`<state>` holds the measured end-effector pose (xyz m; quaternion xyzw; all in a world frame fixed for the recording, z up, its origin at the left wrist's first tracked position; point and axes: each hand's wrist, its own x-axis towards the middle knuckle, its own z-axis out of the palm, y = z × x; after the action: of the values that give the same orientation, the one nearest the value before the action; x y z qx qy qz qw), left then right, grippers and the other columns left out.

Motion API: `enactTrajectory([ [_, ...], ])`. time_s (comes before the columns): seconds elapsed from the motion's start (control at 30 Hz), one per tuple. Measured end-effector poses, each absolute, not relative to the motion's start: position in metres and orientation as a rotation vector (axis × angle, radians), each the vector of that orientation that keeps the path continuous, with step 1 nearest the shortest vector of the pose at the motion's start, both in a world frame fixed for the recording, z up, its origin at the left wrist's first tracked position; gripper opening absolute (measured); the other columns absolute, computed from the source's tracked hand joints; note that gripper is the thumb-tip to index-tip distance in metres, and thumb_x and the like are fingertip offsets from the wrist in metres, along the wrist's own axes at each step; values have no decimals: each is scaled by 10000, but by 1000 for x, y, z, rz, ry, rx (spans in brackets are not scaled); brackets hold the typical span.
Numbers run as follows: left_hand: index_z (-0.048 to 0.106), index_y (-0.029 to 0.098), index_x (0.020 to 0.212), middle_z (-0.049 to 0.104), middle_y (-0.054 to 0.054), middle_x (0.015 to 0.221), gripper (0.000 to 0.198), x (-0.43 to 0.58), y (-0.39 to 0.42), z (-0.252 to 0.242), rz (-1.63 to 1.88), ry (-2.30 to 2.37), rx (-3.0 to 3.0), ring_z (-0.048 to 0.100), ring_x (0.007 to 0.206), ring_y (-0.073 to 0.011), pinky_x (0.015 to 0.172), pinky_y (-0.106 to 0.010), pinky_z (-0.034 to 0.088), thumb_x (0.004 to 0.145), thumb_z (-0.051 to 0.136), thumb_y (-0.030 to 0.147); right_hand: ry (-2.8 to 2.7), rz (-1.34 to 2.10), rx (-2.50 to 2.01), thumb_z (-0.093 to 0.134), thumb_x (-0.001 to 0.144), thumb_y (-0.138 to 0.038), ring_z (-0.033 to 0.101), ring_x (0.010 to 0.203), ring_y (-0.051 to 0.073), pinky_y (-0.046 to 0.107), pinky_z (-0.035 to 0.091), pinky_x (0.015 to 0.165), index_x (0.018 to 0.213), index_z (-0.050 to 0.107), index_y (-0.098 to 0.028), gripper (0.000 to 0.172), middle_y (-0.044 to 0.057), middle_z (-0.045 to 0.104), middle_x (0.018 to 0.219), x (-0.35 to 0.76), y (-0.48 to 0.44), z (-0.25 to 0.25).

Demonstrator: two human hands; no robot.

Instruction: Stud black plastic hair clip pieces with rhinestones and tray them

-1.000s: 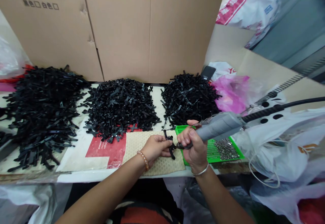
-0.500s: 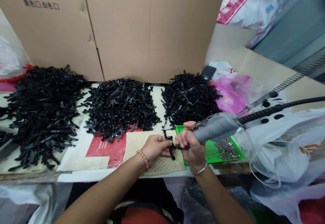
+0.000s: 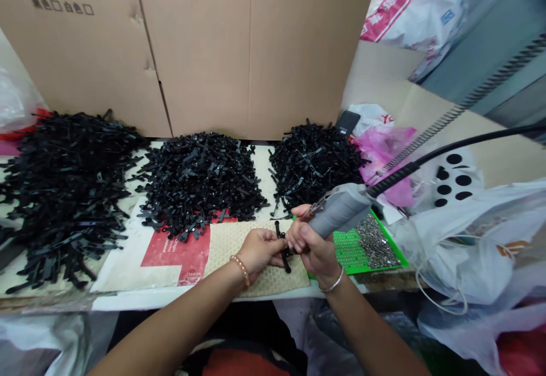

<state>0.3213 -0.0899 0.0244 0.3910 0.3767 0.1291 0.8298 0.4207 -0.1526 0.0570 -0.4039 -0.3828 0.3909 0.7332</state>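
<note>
My left hand (image 3: 260,250) pinches a small black plastic part (image 3: 281,245) down on the beige honeycomb mat (image 3: 232,239). My right hand (image 3: 313,245) grips a grey electric screwdriver (image 3: 339,210) by its body, with the tip lowered onto that black part. A black cable (image 3: 447,151) and a coiled spring run from the tool up to the right. Both hands almost touch over the part. A green perforated tray (image 3: 354,251) holding a heap of small silver screws (image 3: 375,242) lies just right of my right hand.
Three piles of black plastic parts lie along the back: left (image 3: 60,188), middle (image 3: 200,177), right (image 3: 313,162). Cardboard boxes (image 3: 205,46) stand behind them. Plastic bags, one pink (image 3: 386,148), crowd the right side. A red-and-white sheet (image 3: 170,251) covers the table (image 3: 128,299).
My right hand has swung the screwdriver from nearly level to steeper and moved it left, bringing its tip over the black part. The left hand has kept its hold.
</note>
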Motion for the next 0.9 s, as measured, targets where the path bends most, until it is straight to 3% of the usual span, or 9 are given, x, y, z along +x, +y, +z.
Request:
enactTrajectory([
  [0.27, 582, 110, 656, 669, -69, 686, 268, 317, -88, 32, 258, 799, 795, 642, 606, -133, 582, -238, 542, 639, 809, 253, -617, 317, -974, 688, 726, -284, 336, 398, 70, 201, 343, 429, 908, 571, -198, 232, -97, 389, 485, 479, -136, 74],
  [0.47, 670, 98, 756, 691, -78, 786, 181, 314, -87, 33, 225, 761, 828, 635, 656, -124, 636, -237, 534, 620, 770, 161, -570, 411, -1108, 726, 674, -354, 349, 376, 66, 192, 317, 395, 899, 578, -172, 325, -99, 399, 460, 501, -125, 53],
  [0.9, 682, 96, 754, 701, -98, 842, 125, 315, -87, 27, 230, 732, 816, 643, 712, -140, 672, -254, 545, 631, 695, 103, -605, 437, -1110, 733, 682, -343, 373, 391, 68, 195, 342, 409, 905, 575, -174, 321, -93, 417, 476, 502, -121, 43],
])
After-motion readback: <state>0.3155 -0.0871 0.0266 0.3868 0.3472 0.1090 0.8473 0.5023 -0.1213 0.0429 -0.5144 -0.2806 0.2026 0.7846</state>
